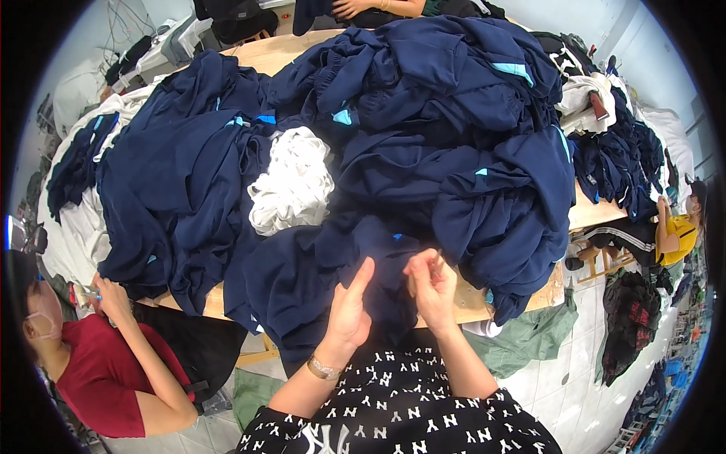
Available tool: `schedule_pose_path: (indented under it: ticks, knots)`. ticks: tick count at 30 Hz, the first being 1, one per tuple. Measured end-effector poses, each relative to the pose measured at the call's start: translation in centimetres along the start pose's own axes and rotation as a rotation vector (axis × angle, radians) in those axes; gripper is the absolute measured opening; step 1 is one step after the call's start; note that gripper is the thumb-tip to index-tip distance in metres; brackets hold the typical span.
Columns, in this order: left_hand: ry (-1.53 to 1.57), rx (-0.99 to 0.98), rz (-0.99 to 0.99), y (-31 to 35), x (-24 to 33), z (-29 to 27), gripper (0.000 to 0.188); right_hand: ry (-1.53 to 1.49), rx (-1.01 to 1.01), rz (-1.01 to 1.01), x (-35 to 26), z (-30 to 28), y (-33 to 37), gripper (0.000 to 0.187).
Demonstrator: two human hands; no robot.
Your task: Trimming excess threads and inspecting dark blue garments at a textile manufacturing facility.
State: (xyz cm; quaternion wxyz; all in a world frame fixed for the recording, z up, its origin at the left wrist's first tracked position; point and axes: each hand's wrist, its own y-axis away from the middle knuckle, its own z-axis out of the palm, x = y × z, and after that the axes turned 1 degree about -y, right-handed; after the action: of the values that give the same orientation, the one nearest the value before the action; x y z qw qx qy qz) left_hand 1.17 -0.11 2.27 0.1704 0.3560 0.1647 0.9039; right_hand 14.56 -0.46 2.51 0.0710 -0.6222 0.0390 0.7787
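Observation:
My left hand, with a metal band on the wrist, is over a navy garment at the near table edge. Its thumb points straight up; the other fingers are mostly hidden, so I cannot tell whether it grips cloth. To its right, my right hand is raised above the same cloth. Its fingers are closed in a pinch, and something small and dark seems to show at the fingertips, too small to name. A bundle of white strips lies beyond my left hand, among the navy cloth.
Large heaps of navy garments with light-blue patches cover most of the wooden table. At left, a person in a dark red shirt works close by. Another in yellow sits at right. Green sheeting lies on the floor.

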Motion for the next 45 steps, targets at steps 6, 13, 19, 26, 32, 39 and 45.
schedule_pose_path:
  ticks: [6, 13, 19, 26, 32, 39, 45]
  knots:
    - [0.069, -0.073, -0.041, -0.2, 0.7, 0.9, 0.028, 0.280, -0.270, -0.241, -2.3, -1.7, 1.3, 0.016]
    - [0.207, -0.095, -0.147, -0.5, 1.0, 1.0, 0.029, 0.389, -0.252, -0.109, -2.9, -2.4, 1.2, 0.030]
    - [0.156, -0.049, -0.067, 0.0, 1.2, 1.7, 0.029, 0.801, -0.188, -0.308, -1.9, -1.6, 0.7, 0.027]
    - [-0.057, 0.082, 0.165, -0.2, 0.4, 1.8, 0.021, 1.173, -0.195, -0.483, -1.9, -1.6, 0.4, 0.034]
    - [-0.124, 0.113, 0.280, 0.0, -0.3, 1.5, 0.024, 1.277, -0.210, -0.556, -2.2, -1.7, 0.0, 0.036]
    - [-0.166, 0.133, 0.329, 0.1, -0.5, 2.4, 0.028, 1.286, -0.220, -0.590, -2.0, -2.0, -0.1, 0.038]
    - [-0.153, 0.091, 0.305, -0.1, -0.8, 1.1, 0.026, 1.264, -0.228, -0.606, -2.3, -1.7, -0.1, 0.038]
